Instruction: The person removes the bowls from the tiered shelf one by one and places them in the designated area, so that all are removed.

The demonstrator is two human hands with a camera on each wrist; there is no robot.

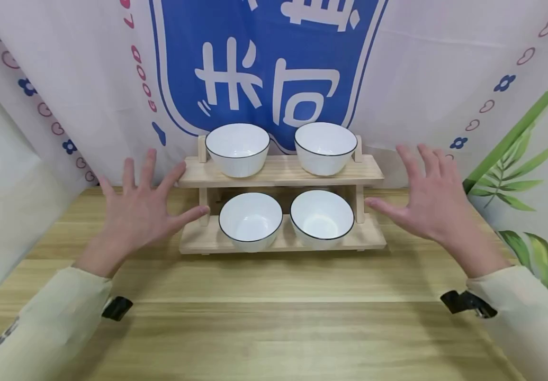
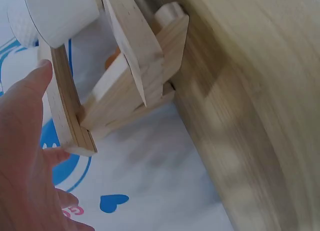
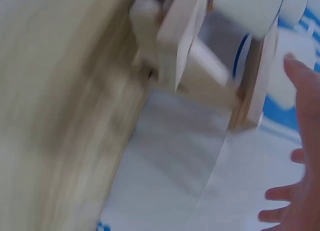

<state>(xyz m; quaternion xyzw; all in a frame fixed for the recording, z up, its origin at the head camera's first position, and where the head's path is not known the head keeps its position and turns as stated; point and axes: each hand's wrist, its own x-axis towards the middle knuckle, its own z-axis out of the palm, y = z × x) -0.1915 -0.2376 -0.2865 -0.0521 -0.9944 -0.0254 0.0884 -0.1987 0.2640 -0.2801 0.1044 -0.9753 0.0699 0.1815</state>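
A two-tier light wooden rack point(image 1: 283, 243) holds white bowls with dark rims, two on each tier; an upper one point(image 1: 237, 151) and a lower one point(image 1: 251, 219) stand on the left half. My left hand point(image 1: 137, 211) is spread beside the rack's left end, and in the left wrist view the hand point(image 2: 25, 146) appears close to the rack's end point(image 2: 75, 126). At the right, my right hand point(image 1: 433, 198) is spread with a gap from the rack point(image 1: 374, 238). The right wrist view shows that hand point(image 3: 305, 156) holding nothing.
The rack stands on a wood-grain table point(image 1: 274, 328). Behind it hangs a white cloth point(image 1: 412, 79) with a blue printed panel point(image 1: 264, 53). Leaf-patterned cloth point(image 1: 540, 211) lies at the right, and pale cloth point(image 1: 7, 185) at the left.
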